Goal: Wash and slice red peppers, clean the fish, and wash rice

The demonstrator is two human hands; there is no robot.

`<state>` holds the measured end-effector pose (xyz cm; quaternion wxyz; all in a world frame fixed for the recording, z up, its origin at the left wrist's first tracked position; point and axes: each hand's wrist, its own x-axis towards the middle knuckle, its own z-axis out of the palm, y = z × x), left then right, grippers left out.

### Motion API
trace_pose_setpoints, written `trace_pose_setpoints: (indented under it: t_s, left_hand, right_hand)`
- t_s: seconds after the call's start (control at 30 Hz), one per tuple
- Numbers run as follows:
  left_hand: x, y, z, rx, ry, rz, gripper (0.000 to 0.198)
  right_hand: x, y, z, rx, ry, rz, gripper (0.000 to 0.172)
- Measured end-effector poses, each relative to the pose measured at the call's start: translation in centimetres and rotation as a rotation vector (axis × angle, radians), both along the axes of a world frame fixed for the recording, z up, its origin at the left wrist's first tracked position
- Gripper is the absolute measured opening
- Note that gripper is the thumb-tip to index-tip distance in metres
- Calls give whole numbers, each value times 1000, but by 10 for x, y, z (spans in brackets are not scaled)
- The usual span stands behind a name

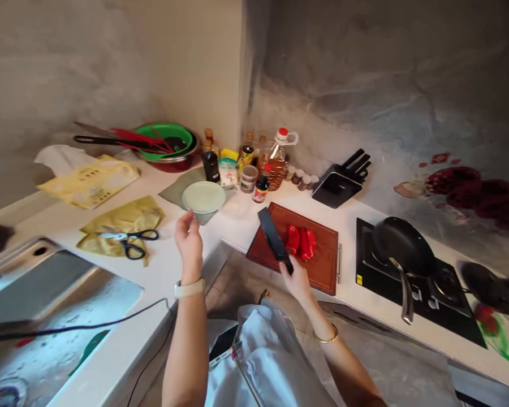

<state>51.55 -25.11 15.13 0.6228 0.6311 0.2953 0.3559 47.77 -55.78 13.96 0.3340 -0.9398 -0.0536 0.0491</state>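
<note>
A dark cleaver (272, 233) is in my right hand (297, 278), fingers wrapped around its handle. Its blade slants up to the left over the left part of a brown cutting board (323, 275). Two red peppers lie beside the blade on the board, a left pepper (293, 239) and a right pepper (307, 244). My left hand (189, 242) is raised by the near edge of a pale green plate (204, 196), its fingers loosely curled together. Nothing shows in them. Whether the fingertips touch the plate's rim, I cannot tell.
Scissors (133, 237) lie on a yellow bag (123, 217) at left, near the sink (78, 261). Behind the board stand a sauce bottle (261, 186), an oil jug (279, 164) and a knife block (338, 185). A pan (401, 246) sits on the cooktop (367, 271).
</note>
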Motion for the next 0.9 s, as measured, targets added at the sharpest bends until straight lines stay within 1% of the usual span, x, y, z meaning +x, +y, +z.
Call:
trace_pose_setpoints:
  t_s: [0.07,0.1,0.17,0.2,0.27,0.33,0.37,0.43,0.53,0.63,0.73,0.8,0.83,0.9]
  left_hand:
    - [32,-53,-11,87,39,-59,30]
    - [46,-79,-17,132,68,-120,29]
    - [67,-128,-31,254,128,-311,28]
    - [73,-150,-39,350,149,-433,29]
    - [81,-187,-53,612,189,-682,36]
    - [83,-213,-66,904,225,-901,43]
    - [82,-222,-72,1035,238,-983,46]
    - [82,-234,-83,1251,246,-1080,54]
    - [87,-237,-90,1464,246,-1113,61]
    - [97,-230,-85,1578,260,-1154,56]
    - [99,-220,-80,1619,272,-1183,51]
    - [92,-216,-83,1593,364,-1134,44]
    - [85,-214,-87,1554,451,-1072,41]
    - [69,-212,-98,1419,654,-866,41]
  right_hand:
    - [13,-52,-1,-40,23,-79,42]
    - [19,-73,-4,-32,44,-96,43]
    - [29,-107,-13,49,122,-102,45]
    - [33,-119,-18,95,159,-102,46]
    - [37,-137,-29,148,192,-113,45]
    - [39,-149,-38,135,171,-130,44]
    - [39,-153,-42,124,158,-139,45]
    - [40,-161,-47,131,148,-158,46]
    - [43,-168,-52,203,145,-180,47]
    - [46,-168,-54,247,148,-202,47]
    - [50,-161,-53,246,138,-227,47]
    - [52,-153,-50,232,137,-238,48]
    - [53,-148,-48,213,144,-237,48]
    - [54,-138,-43,137,176,-214,47]
